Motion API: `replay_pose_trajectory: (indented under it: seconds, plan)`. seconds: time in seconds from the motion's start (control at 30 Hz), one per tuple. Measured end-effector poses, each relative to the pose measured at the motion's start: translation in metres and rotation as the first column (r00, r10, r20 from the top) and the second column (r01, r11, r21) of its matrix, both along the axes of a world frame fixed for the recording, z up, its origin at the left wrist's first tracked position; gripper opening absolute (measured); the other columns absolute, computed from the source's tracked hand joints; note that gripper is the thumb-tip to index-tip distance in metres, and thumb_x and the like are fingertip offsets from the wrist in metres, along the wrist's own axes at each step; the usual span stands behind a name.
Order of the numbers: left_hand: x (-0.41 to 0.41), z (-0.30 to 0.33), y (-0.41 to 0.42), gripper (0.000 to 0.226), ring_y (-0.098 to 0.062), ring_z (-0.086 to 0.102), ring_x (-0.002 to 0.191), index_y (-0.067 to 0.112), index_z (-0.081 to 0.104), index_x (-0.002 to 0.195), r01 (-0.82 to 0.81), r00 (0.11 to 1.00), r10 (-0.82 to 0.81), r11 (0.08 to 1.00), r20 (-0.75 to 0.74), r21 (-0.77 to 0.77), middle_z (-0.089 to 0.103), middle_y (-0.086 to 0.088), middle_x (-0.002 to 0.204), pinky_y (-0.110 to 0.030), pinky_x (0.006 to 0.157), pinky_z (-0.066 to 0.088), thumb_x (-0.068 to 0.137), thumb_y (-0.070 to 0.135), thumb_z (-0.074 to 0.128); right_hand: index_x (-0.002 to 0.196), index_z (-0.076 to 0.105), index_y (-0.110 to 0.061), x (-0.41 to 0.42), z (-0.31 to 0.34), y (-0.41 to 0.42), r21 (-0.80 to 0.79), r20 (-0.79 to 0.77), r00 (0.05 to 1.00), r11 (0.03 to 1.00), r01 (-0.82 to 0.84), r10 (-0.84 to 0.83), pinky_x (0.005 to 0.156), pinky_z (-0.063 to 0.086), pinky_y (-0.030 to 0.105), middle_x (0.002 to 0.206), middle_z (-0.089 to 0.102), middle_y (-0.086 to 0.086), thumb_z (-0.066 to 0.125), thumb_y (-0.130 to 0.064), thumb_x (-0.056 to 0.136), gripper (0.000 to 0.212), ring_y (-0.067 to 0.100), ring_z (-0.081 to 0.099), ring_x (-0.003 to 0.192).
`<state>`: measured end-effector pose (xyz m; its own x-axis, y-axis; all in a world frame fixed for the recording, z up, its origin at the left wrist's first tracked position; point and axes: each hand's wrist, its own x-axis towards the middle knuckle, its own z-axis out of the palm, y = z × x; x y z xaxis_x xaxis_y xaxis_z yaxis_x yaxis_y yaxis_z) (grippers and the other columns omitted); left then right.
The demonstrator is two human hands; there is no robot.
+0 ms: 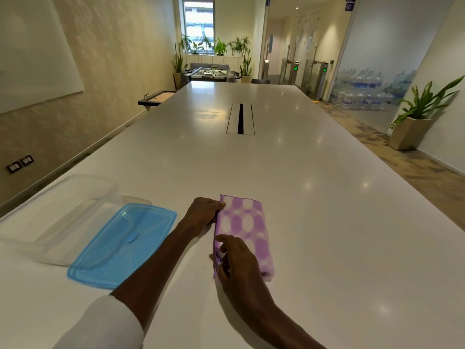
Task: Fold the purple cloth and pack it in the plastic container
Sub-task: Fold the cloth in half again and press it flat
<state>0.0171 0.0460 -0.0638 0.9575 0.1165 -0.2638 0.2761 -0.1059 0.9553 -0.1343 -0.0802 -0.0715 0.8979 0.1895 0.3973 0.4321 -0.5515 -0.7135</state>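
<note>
My left hand (201,212) and right hand (234,258) pinch the folded purple cloth (245,233) by its edge to keep it neat, right of the blue lid (120,245) and the plastic container (60,215).

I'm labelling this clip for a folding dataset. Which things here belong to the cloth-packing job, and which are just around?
Part of the job:
purple-and-white patterned cloth, folded, on the white table
clear plastic container
blue plastic lid, lying beside the container
left hand and right hand, both on the cloth

Just around:
potted plant on the floor
stacked water bottles
foosball table
</note>
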Motion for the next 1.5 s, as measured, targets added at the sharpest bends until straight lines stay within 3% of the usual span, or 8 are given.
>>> replay_pose_trajectory:
  seconds: [0.2, 0.4, 0.63, 0.77, 0.83, 1.0, 1.3, 1.5]
  plan:
    - [-0.004, -0.003, -0.004, 0.026, -0.012, 0.067, 0.058, -0.003, 0.068, 0.104, -0.053, 0.996, 0.051, 0.998, 0.068, 0.028, 0.072, -0.017, 0.090, -0.016, 0.045, 0.049, 0.083, 0.012, 0.073, 0.129, 0.052, -0.022, -0.009, -0.006, 0.003, -0.071, -0.047, 0.999, 0.997, 0.004, -0.007, 0.076, 0.033, -0.006, 0.105, 0.066, -0.005, 0.051, -0.022, 0.101, 0.028, -0.006, 0.055, 0.089]
    - [-0.006, -0.013, -0.010, 0.030, -0.024, 0.071, 0.081, 0.006, 0.072, 0.100, -0.143, 0.968, 0.070, 0.944, 0.242, 0.298, 0.075, -0.012, 0.095, -0.036, 0.074, 0.059, 0.078, 0.025, 0.078, 0.135, 0.051, -0.014, -0.013, -0.005, 0.001, -0.290, -0.013, 0.998, 0.955, -0.064, 0.063, 0.094, 0.045, 0.022, 0.119, 0.066, 0.008, 0.054, -0.019, 0.098, 0.037, 0.018, 0.061, 0.108]
    - [-0.012, -0.008, -0.013, 0.034, -0.016, 0.063, 0.087, 0.009, 0.066, 0.110, -0.236, 0.930, 0.074, 0.870, 0.359, 0.433, 0.071, -0.006, 0.103, -0.026, 0.077, 0.048, 0.083, 0.028, 0.073, 0.106, 0.068, -0.013, 0.003, 0.024, -0.026, -0.131, 0.067, 0.995, 0.988, 0.078, -0.070, 0.071, 0.036, 0.007, 0.094, 0.071, 0.000, 0.056, -0.014, 0.094, 0.017, 0.008, 0.059, 0.081]
    - [-0.021, 0.003, -0.035, 0.023, -0.018, 0.064, 0.100, 0.009, 0.064, 0.114, -0.259, 0.826, -0.053, 0.849, 0.562, 0.461, 0.069, -0.008, 0.112, -0.024, 0.085, 0.051, 0.092, 0.015, 0.059, 0.118, 0.065, -0.009, 0.030, 0.031, -0.044, -0.150, 0.169, 0.969, 0.967, 0.208, -0.182, 0.093, 0.040, 0.021, 0.119, 0.069, 0.007, 0.056, -0.014, 0.095, 0.025, 0.021, 0.061, 0.110]
    - [-0.025, 0.008, -0.051, 0.024, -0.020, 0.065, 0.106, 0.008, 0.065, 0.116, -0.213, 0.791, -0.135, 0.854, 0.597, 0.474, 0.069, -0.009, 0.116, -0.029, 0.094, 0.051, 0.094, 0.010, 0.053, 0.140, 0.047, -0.005, 0.044, 0.026, -0.047, -0.301, 0.101, 0.981, 0.935, 0.187, -0.163, 0.114, 0.030, 0.031, 0.146, 0.050, 0.013, 0.044, -0.022, 0.102, 0.042, 0.025, 0.042, 0.137]
    - [-0.034, -0.006, -0.064, 0.039, -0.020, 0.051, 0.130, 0.009, 0.052, 0.136, -0.004, 0.868, -0.265, 0.842, 0.421, 0.539, 0.055, -0.010, 0.140, -0.026, 0.112, 0.034, 0.099, 0.012, 0.041, 0.155, -0.004, -0.012, 0.055, -0.007, -0.052, -0.643, -0.079, 0.993, 0.765, 0.017, -0.089, 0.123, 0.001, 0.046, 0.164, -0.007, 0.010, 0.022, -0.035, 0.105, 0.061, 0.024, -0.011, 0.151]
    - [-0.041, -0.027, -0.051, 0.047, -0.023, 0.021, 0.148, 0.006, 0.034, 0.147, 0.005, 0.846, -0.427, 0.605, 0.320, 0.796, 0.027, -0.014, 0.158, -0.037, 0.122, 0.014, 0.100, 0.014, 0.035, 0.155, -0.004, -0.016, 0.053, -0.028, -0.058, -0.652, -0.144, 0.988, 0.756, -0.054, -0.054, 0.122, 0.001, 0.050, 0.164, -0.007, 0.011, 0.021, -0.043, 0.102, 0.065, 0.026, -0.010, 0.151]
    - [-0.055, -0.030, -0.045, 0.047, -0.028, 0.011, 0.150, 0.006, 0.030, 0.148, -0.019, 0.842, -0.398, 0.654, 0.365, 0.757, 0.019, -0.018, 0.159, -0.035, 0.123, 0.006, 0.101, 0.013, 0.033, 0.154, 0.015, -0.010, 0.085, -0.010, -0.065, -0.627, -0.082, 0.995, 0.779, -0.015, -0.047, 0.122, 0.010, 0.043, 0.164, 0.009, 0.012, 0.025, -0.032, 0.105, 0.056, 0.025, 0.006, 0.152]
